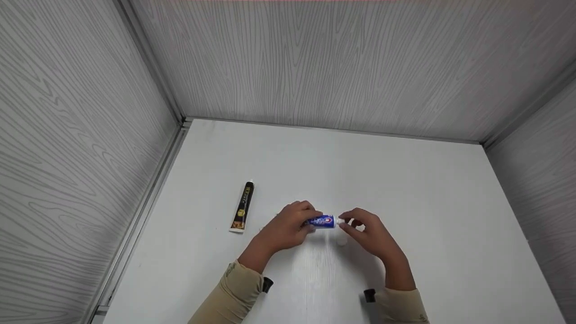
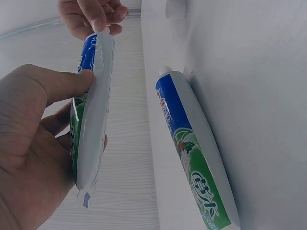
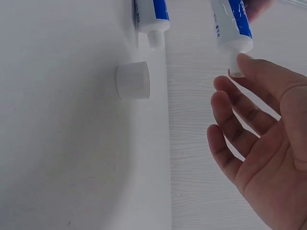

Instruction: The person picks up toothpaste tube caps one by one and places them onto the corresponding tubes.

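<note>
My left hand [image 1: 288,228] grips a blue, white and green toothpaste tube [image 1: 324,221] around its body, holding it above the table with its neck pointing right. At that end, my right hand [image 1: 370,230] pinches the small white neck [image 3: 234,62] between thumb and index finger, its other fingers loosely bent. Whether a seal covers the tip cannot be made out. Beneath, a second blue and green toothpaste tube [image 2: 194,148] lies on the table, mostly hidden by my left hand in the head view. Beside its nozzle stands a loose white cap [image 3: 133,80].
To the left on the white table [image 1: 427,193] lies a black and gold tube [image 1: 243,208], roughly lengthwise away from me. Grey wood-grain panels [image 1: 306,63] wall the table at the back and both sides.
</note>
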Available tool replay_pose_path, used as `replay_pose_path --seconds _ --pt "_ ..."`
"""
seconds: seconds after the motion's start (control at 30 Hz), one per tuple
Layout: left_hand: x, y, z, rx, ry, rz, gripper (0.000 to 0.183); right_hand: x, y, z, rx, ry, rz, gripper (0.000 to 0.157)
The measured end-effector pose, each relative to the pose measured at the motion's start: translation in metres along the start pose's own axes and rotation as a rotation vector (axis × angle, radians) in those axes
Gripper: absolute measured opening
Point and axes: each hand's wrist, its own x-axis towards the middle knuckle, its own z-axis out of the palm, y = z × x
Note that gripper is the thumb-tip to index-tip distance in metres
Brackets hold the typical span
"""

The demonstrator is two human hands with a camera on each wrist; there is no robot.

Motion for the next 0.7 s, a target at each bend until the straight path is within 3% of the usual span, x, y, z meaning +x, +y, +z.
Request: replay_pose_path --seconds 0.37,0.7 --pt "-0.0002 -0.0014 0.0009 -0.012 0.014 0.01 0.032 -0.0033 0.003 -0.0018 0.01 0.017 0.048 0.028" --pt "0.0005 0.0002 0.0008 -0.025 0.003 -0.002 0.033 -0.0061 -0.0004 -0.0031 0.018 0.079 0.011 0.036"
